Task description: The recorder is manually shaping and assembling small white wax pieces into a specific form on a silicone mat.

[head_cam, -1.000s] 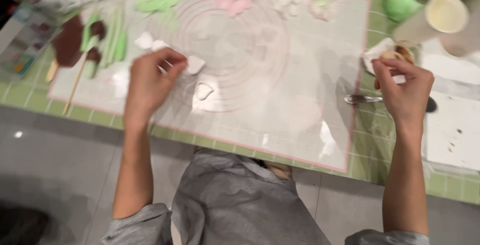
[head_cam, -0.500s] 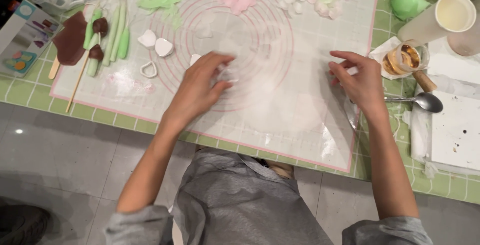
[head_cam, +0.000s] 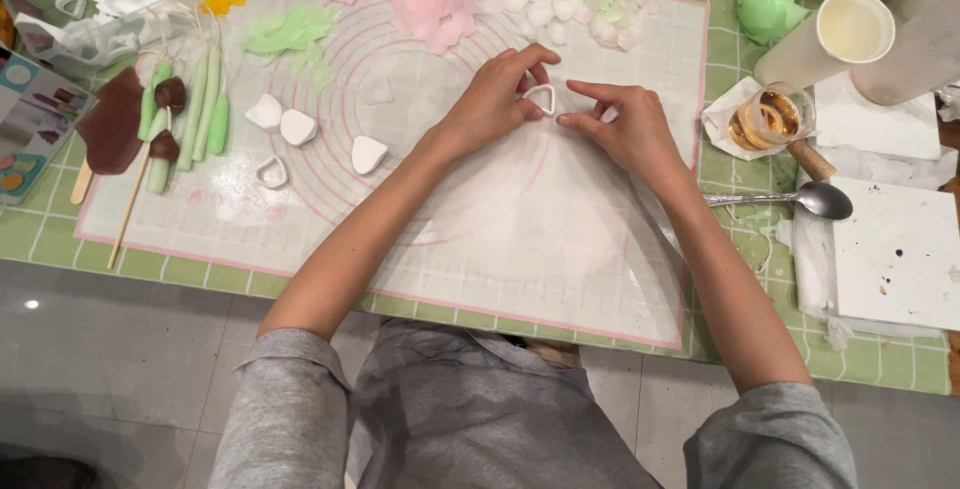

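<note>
left hand (head_cam: 495,99) and right hand (head_cam: 625,129) pinching small white heart-shaped cutter (head_cam: 539,99) on pink-ringed mat (head_cam: 520,239), fingers closed on its rim.

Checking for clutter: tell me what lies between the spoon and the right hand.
Head view: only bare mat and green checked cloth between spoon and right hand.

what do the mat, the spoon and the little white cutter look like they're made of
Mat: likely silicone, translucent and matte, pink ring guides printed on it, lying limp on the table. Spoon: metal, shiny and reflective. Cutter between the left hand and right hand: probably white plastic, a thin rigid outline; the finish is too small to tell.
</note>
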